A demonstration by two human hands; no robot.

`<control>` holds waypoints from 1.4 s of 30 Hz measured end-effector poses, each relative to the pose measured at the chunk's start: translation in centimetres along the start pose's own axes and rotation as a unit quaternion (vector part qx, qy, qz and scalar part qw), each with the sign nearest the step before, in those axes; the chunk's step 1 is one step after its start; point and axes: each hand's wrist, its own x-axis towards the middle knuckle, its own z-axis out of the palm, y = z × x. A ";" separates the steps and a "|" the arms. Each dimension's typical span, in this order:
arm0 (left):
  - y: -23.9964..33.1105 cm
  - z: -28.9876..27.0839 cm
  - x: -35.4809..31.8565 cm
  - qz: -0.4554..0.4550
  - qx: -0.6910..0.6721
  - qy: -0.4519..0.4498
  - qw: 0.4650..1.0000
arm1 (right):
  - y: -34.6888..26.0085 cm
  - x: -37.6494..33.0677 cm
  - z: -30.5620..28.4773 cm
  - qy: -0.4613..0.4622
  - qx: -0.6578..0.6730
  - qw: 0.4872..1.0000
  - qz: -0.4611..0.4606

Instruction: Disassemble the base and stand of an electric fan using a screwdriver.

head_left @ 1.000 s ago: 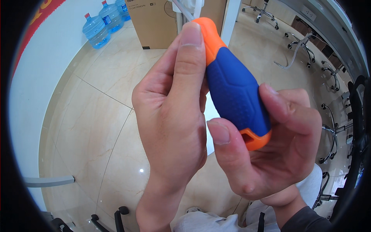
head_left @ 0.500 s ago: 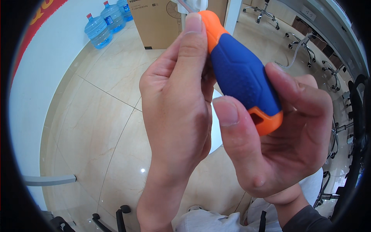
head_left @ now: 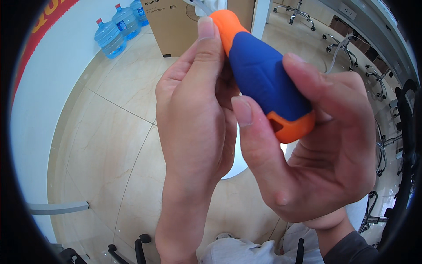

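A chunky screwdriver handle (head_left: 263, 77), blue in the middle with orange at both ends, is held close to the camera and slants from upper left to lower right. My right hand (head_left: 316, 163) wraps the blue grip, thumb on its near side and fingers over the top. My left hand (head_left: 198, 110) is closed around the upper orange end, index finger lying along it. The shaft and tip are hidden behind my left hand. A white rounded object (head_left: 235, 160) shows partly between my two hands, behind them.
Beige tiled floor (head_left: 110, 132) lies far below. Several blue water bottles (head_left: 116, 26) and a brown cardboard box (head_left: 180, 24) stand at the back left. Office chairs (head_left: 347, 48) line the right side, along a grey counter edge (head_left: 373, 22).
Both hands and the handle have come closer to the camera and shifted slightly right. My right hand's grip has turned a little around the blue part.
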 end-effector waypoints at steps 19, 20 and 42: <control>-0.3 0.2 0.4 -0.050 -0.152 -0.037 0.986 | -0.2 2.1 -3.4 -0.213 -0.188 0.952 -0.115; -0.7 -0.3 0.6 -0.050 -0.192 -0.072 0.977 | -1.8 2.3 -3.5 -0.246 -0.242 0.938 -0.038; 0.8 -0.1 0.8 -0.062 -0.160 -0.011 0.985 | -0.9 -0.2 -1.5 -0.038 -0.122 0.992 -0.006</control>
